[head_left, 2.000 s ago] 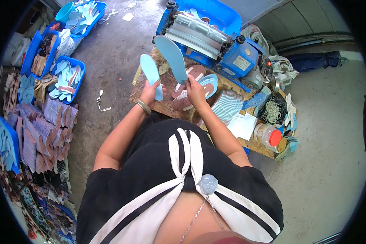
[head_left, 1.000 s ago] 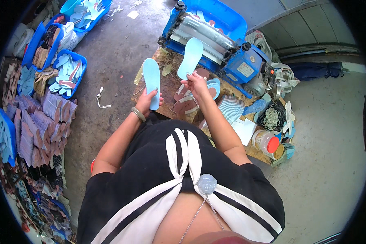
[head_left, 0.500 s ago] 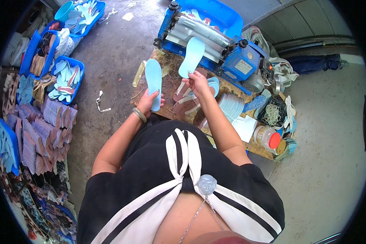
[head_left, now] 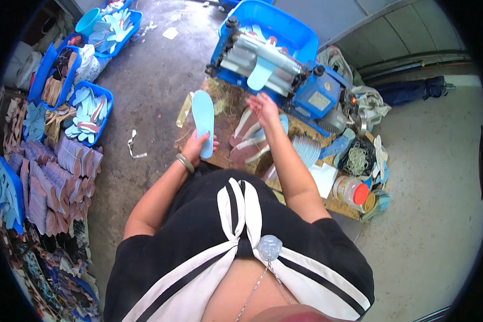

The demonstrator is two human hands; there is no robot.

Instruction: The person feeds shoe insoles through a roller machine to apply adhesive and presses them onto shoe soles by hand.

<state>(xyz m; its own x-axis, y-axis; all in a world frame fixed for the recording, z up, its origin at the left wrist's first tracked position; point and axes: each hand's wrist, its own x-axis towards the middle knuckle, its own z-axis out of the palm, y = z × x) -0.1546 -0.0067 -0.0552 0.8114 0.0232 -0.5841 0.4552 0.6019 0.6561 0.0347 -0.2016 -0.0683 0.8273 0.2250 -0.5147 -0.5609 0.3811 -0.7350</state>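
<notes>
Insoles mark this moment: your left hand (head_left: 195, 146) grips a light blue insole (head_left: 203, 122) by its lower end, holding it upright just left of the blue roller machine (head_left: 276, 70). Your right hand (head_left: 264, 105) hovers open and empty just below the machine's rollers, where a second pale blue insole (head_left: 261, 73) lies, seemingly part-fed. Brownish insoles (head_left: 247, 142) lie on the workboard (head_left: 220, 107) below the machine.

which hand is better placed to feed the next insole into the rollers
Probably the left. The left hand holds a light blue insole upright, ready to pass forward. The right hand is open and empty, nearest the roller machine, where another insole lies on the rollers.
</notes>
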